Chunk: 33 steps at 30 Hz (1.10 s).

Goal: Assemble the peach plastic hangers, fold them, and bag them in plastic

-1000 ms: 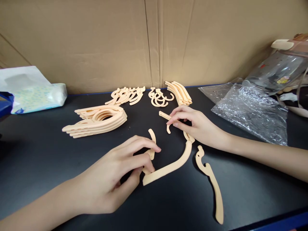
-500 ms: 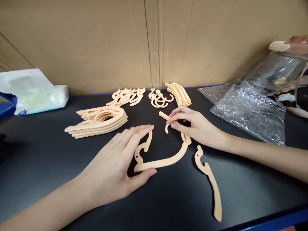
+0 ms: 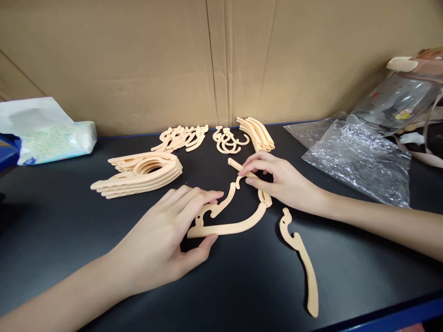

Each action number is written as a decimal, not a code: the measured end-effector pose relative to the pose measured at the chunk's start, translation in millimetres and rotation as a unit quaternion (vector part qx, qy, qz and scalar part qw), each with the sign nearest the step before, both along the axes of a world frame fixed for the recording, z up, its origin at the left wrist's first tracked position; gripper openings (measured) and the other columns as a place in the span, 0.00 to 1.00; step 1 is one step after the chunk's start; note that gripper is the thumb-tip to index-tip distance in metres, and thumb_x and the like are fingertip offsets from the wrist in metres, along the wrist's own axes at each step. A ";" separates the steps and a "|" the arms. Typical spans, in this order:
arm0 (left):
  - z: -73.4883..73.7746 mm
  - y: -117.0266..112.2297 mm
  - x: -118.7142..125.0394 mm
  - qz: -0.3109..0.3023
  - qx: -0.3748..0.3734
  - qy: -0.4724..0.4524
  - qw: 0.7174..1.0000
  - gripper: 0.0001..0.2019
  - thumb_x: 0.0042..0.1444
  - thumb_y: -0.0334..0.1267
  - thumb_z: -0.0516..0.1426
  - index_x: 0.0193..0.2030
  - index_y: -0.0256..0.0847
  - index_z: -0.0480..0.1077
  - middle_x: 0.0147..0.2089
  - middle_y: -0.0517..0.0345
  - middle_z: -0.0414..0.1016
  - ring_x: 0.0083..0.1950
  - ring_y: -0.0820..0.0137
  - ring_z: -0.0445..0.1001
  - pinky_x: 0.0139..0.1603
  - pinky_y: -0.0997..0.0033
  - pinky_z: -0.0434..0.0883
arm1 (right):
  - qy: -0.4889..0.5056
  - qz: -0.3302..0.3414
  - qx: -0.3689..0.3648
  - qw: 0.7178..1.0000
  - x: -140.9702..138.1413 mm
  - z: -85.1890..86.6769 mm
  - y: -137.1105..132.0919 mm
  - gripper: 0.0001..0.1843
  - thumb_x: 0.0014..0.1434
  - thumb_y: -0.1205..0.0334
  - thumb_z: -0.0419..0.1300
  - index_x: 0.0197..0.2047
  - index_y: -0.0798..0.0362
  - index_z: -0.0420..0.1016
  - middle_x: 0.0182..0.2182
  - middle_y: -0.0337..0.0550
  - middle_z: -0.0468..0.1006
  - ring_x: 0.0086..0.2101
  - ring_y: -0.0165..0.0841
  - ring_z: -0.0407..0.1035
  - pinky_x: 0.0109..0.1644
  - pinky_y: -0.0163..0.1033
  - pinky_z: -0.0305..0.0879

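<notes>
While a person works at a black table (image 3: pixel 242 290), the head view shows a cream frame (image 3: pixel 238 227) lying near the middle of it. The left hand (image 3: pixel 162 237) straddles the frame's left end, thumb and fingers apart around it; I cannot tell whether they press. The right hand (image 3: pixel 282 175) has thumb and fingertips pinched together on the frame's far strip. By my reading the job is partway along: two strips meet at a joint and a hooked arm (image 3: pixel 226 202) lies inside, its fastening unclear, while a similar arm (image 3: pixel 309 265) lies loose nearby. A tidy stack (image 3: pixel 138 184) at left looks finished; small arms (image 3: pixel 176 137), hooks (image 3: pixel 227 134) and long strips (image 3: pixel 258 132) at the back seem left to join. The pieces are smooth, matte and rounded, plastic by the look of them. Crinkled, glossy film (image 3: pixel 360 161) spreads at right beside a see-through bottle (image 3: pixel 387 103); a soft tissue pack (image 3: pixel 57 140) slumps opposite, before brown cardboard (image 3: pixel 138 69).
</notes>
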State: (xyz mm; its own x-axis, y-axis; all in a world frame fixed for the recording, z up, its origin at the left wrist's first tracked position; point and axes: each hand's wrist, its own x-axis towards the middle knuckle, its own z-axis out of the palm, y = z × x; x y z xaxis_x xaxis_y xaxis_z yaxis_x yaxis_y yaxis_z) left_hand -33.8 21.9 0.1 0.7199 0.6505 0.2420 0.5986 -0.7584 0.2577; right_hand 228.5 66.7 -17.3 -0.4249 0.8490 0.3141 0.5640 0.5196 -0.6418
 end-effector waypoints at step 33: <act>-0.9 4.6 -3.0 -0.047 0.030 0.001 0.998 0.17 0.68 0.29 0.48 0.59 0.47 0.67 0.56 0.53 0.71 0.54 0.64 0.72 0.51 0.65 0.70 | -0.026 0.165 0.043 0.985 -3.8 5.1 -10.2 0.13 0.66 0.68 0.54 0.47 0.54 0.79 0.35 0.42 0.76 0.32 0.29 0.70 0.38 0.36 0.67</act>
